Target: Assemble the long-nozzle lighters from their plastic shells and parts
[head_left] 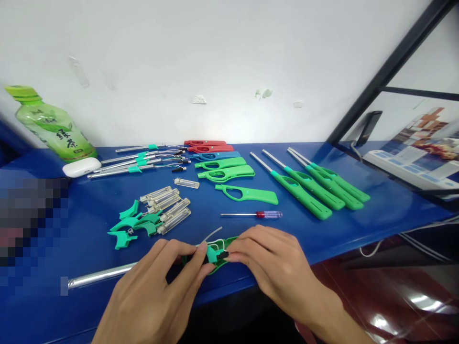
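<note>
At the table's front edge lies a half-assembled green gas lighter handle [217, 268], its inside showing. My left hand [154, 286] is closed on the handle, thumb and fingertips at a teal trigger [212, 254] inside it. A silver metal tube [102, 276] sticks out leftward from under this hand. With its fingertips pinched, my right hand [278, 260] holds a small black igniter [224, 255] at the handle's right part. White wires [217, 242] loop beside the igniter. My fingers hide much of the handle.
Behind my hands lie a screwdriver [268, 214], loose teal triggers [124, 239], clear fuel tanks [175, 215] and empty handle shells [251, 195]. Wired metal tubes [122, 169] lie back left, near a tea bottle [53, 124] and white case [81, 167]. Assembled green lighters [304, 196] lie right.
</note>
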Tool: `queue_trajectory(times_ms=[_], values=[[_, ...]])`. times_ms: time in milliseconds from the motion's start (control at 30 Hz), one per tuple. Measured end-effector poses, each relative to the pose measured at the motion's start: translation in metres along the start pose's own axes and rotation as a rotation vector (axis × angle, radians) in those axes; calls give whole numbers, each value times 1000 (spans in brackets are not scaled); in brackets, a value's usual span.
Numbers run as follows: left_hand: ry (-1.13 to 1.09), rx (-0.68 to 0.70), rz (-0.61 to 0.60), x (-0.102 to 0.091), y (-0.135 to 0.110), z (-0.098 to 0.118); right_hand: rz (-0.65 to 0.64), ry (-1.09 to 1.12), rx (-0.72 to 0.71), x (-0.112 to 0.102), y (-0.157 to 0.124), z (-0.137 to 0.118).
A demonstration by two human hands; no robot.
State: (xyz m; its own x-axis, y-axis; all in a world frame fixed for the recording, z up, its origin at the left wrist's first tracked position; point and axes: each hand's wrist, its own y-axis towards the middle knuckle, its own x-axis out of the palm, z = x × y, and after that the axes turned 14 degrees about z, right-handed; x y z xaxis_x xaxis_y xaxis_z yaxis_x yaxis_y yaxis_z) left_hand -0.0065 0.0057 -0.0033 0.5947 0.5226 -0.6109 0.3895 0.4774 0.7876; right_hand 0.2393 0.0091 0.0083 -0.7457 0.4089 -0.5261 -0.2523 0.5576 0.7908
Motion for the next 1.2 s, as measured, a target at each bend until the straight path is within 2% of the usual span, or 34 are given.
queue_trajectory(times_ms=[300, 467, 633, 933, 1200], values=[[33, -7, -20, -1, -5, -3, -14, -2, 15, 1, -1, -3], [51, 17, 0, -2, -6, -3, -28, 10, 116, 2, -1, -7], [36, 21, -14, -1, -6, -4, 4, 27, 102, 5, -2, -5], [5, -4, 31, -1, -2, 1, 58, 74, 246, 8, -3, -12], [2, -13, 49, -2, 1, 4, 49, 109, 230, 6, -5, -10]])
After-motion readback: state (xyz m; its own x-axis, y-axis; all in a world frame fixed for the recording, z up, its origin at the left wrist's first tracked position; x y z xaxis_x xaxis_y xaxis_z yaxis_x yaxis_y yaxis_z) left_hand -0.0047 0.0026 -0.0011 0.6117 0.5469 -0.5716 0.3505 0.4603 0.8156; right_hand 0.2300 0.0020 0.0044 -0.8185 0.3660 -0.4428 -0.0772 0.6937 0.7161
